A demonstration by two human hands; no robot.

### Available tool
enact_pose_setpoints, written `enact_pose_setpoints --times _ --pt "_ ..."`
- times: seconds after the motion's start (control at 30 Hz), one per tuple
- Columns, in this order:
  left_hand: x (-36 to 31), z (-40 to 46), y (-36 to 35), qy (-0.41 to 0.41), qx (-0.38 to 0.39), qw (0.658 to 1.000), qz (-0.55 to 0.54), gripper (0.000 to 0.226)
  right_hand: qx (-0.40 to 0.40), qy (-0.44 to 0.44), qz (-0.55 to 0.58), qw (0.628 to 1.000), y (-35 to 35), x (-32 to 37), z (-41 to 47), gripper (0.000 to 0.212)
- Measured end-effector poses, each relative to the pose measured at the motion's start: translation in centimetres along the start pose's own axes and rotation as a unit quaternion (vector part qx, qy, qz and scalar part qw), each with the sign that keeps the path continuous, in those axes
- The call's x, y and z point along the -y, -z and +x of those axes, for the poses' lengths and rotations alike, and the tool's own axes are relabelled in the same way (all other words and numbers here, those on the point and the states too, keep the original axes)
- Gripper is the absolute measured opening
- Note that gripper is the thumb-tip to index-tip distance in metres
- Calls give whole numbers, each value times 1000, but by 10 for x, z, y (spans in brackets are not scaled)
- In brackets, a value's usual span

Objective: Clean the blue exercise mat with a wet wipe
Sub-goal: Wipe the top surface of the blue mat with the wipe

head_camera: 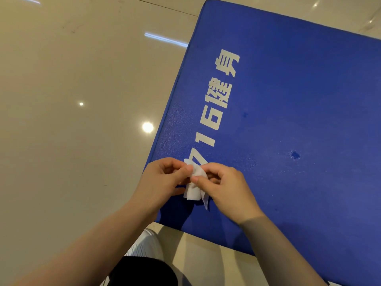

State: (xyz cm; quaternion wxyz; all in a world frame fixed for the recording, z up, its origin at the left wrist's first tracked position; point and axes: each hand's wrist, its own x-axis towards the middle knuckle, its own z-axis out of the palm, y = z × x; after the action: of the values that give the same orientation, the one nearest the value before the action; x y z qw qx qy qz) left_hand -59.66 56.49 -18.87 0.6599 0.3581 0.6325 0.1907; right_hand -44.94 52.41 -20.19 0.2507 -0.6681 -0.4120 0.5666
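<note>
Both of our hands share the grip: the left hand [162,178] and the right hand [225,188] each pinch the crumpled white wet wipe [194,182] between thumb and fingertips, holding it bunched just above the near corner of the blue padded exercise mat [288,120]. We judge the wipe is being unfolded or readied, since it hangs in a wad and is not pressed flat on the surface. The mat lies on the glossy beige tiled floor [72,100], white printed lettering [216,108] running along its left edge. A dark spot [295,155] and faint speckles show on the blue surface, so nearly all the wiping seems left to do.
</note>
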Motion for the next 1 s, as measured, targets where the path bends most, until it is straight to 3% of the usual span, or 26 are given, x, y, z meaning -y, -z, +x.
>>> enact_pose_setpoints --times 0.07,0.2,0.27,0.37,0.43,0.5,0.57,0.6,0.67,0.73,0.8,0.9,1.0 --pt "1 0 2 5 -11 1000 -14 14 -3 5 20 1000 1 -2 -1 16" --pt "8 0 10 14 -38 998 -44 12 -50 -66 171 982 14 -5 -1 23" --pt "13 -1 16 7 -49 998 -31 10 -48 -71 173 981 29 -6 1 22" --pt "21 4 26 -13 -68 997 35 12 -1 -65 110 992 49 -4 10 30" --pt "24 8 30 -36 -82 990 108 14 -9 -42 37 998 54 -3 19 32" --pt "28 12 33 -75 -102 967 222 17 -123 39 -142 981 49 -2 27 29" --pt "30 11 35 -121 -115 928 334 23 -268 157 -258 915 26 -2 24 28" --pt "32 9 37 -134 -120 913 366 26 -284 202 -279 895 8 -2 16 27" --pt "38 7 43 -141 -138 907 373 28 -221 274 -367 861 -30 -19 2 30" --pt "45 5 50 -145 -154 909 358 26 -110 263 -476 832 -57 -47 -9 45" --pt "49 3 58 -147 -155 912 349 26 -49 239 -532 811 -60 -70 -8 61" --pt "53 0 66 -148 -148 917 341 27 -35 233 -545 804 -42 -77 4 63" --pt "55 -3 65 -142 -152 923 323 26 -116 178 -517 829 -11 -75 19 55"
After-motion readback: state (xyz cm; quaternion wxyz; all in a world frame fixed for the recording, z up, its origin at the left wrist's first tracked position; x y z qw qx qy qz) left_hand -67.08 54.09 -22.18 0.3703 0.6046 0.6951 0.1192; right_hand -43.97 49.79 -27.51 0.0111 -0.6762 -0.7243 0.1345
